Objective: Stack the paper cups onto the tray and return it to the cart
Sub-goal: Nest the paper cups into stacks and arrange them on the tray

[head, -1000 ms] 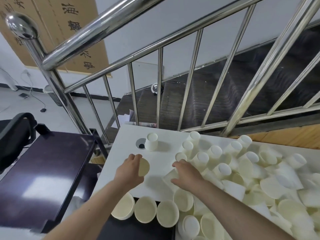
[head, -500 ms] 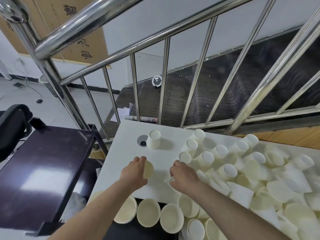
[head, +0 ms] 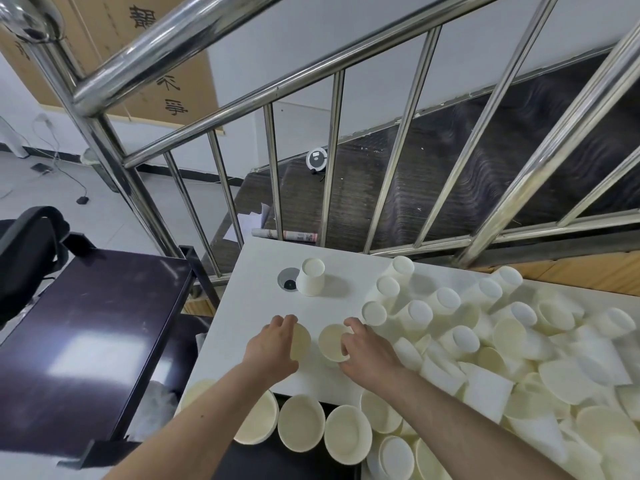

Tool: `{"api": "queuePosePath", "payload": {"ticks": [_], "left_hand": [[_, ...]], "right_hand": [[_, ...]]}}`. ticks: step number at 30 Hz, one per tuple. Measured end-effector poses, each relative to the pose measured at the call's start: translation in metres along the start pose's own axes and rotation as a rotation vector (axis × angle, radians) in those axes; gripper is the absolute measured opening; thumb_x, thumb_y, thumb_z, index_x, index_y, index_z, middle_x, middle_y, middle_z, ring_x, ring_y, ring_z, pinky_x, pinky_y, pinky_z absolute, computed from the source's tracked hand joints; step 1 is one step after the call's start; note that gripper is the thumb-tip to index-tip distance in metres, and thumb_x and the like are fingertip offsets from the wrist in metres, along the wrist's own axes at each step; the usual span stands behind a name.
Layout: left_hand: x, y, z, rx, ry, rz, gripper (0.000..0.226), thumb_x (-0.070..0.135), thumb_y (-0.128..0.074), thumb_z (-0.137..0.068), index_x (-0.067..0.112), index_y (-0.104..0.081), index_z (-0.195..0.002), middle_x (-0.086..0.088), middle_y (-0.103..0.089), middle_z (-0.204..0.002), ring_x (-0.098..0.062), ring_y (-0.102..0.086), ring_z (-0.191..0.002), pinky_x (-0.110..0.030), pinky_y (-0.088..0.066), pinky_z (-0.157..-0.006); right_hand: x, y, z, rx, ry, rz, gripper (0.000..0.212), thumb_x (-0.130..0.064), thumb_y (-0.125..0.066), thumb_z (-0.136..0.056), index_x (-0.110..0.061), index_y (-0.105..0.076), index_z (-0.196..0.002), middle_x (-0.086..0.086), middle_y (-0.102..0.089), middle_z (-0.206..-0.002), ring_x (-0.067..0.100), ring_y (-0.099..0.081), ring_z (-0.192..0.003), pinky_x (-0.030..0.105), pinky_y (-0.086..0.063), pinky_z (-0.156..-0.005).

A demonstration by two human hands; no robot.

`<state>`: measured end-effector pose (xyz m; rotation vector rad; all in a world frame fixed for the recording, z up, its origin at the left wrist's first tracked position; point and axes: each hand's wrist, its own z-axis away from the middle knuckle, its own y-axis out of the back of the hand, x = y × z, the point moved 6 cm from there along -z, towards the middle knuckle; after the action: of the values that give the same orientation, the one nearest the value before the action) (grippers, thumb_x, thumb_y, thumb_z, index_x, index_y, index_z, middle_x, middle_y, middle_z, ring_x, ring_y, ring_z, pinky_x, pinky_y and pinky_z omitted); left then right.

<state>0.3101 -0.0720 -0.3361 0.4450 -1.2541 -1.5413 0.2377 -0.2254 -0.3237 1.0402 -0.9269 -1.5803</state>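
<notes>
Paper cups are in both hands over the white bench (head: 263,278). One cup (head: 300,341) lies on its side in the left hand (head: 273,348), whose fingers curl round its wall, the mouth facing right. A second cup (head: 333,342), mouth turned toward the camera, is gripped at its rim by the curled fingers of the right hand (head: 367,355). The two cups sit close together, just apart, above the bench top.

Right of the hands a loose heap of cups (head: 502,348) covers the bench, some upside down, some on their sides. Farther back a single upturned cup (head: 310,280) stands alone, touching a round cable grommet (head: 288,279).

Along the near bench edge a row of open cups (head: 301,422), mouths up, stands on a dark surface (head: 277,462); whether that is the tray cannot be told.

Left of the bench stands a dark cart (head: 90,337) with a glossy top shelf, and a black chair (head: 24,251) beyond it. Behind the bench rises a steel stair railing (head: 277,88) with dark steps (head: 433,181) behind it.
</notes>
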Motion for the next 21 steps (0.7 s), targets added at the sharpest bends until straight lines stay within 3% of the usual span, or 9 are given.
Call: {"api": "queuePosePath", "payload": {"ticks": [4,8,12,21], "left_hand": [[0.001,0.000,0.000,-0.010,-0.016,0.004,0.078,0.025,-0.069,-0.076,0.023,-0.026,-0.142,0.000,-0.040,-0.133,-0.022,-0.049,-0.116,-0.029,-0.045,-0.073],[0.005,0.004,0.002,0.007,-0.041,-0.003,0.076,0.026,-0.067,-0.077,0.023,-0.026,-0.141,0.001,-0.040,-0.132,-0.021,-0.049,-0.115,-0.028,-0.043,-0.073],[0.010,0.015,0.004,0.055,-0.061,0.025,0.073,0.028,-0.066,-0.078,0.023,-0.027,-0.140,0.000,-0.040,-0.131,-0.021,-0.049,-0.113,-0.029,-0.044,-0.075],[0.024,0.053,0.043,0.262,-0.165,0.223,0.081,0.039,-0.070,-0.078,0.025,-0.030,-0.146,0.002,-0.039,-0.132,-0.020,-0.050,-0.115,-0.032,-0.048,-0.083]], "right_hand": [[-0.002,-0.001,-0.002,-0.002,-0.005,-0.032,0.050,-0.035,-0.069,-0.079,-0.016,-0.045,-0.119,-0.002,-0.033,-0.135,0.021,-0.042,-0.116,0.031,-0.043,-0.072],[-0.008,-0.003,-0.006,-0.019,0.026,-0.067,0.076,-0.037,-0.068,-0.081,-0.022,-0.028,-0.143,-0.003,-0.030,-0.142,0.023,-0.037,-0.125,0.035,-0.048,-0.084],[-0.011,0.000,-0.007,-0.007,0.009,-0.100,0.069,-0.025,-0.061,-0.085,-0.021,-0.029,-0.146,-0.002,-0.030,-0.143,0.023,-0.035,-0.127,0.033,-0.046,-0.087],[-0.012,0.047,0.037,0.273,-0.040,-0.262,0.067,-0.024,-0.064,-0.083,-0.023,-0.036,-0.144,-0.005,-0.033,-0.140,0.018,-0.034,-0.128,0.033,-0.048,-0.086]]}}
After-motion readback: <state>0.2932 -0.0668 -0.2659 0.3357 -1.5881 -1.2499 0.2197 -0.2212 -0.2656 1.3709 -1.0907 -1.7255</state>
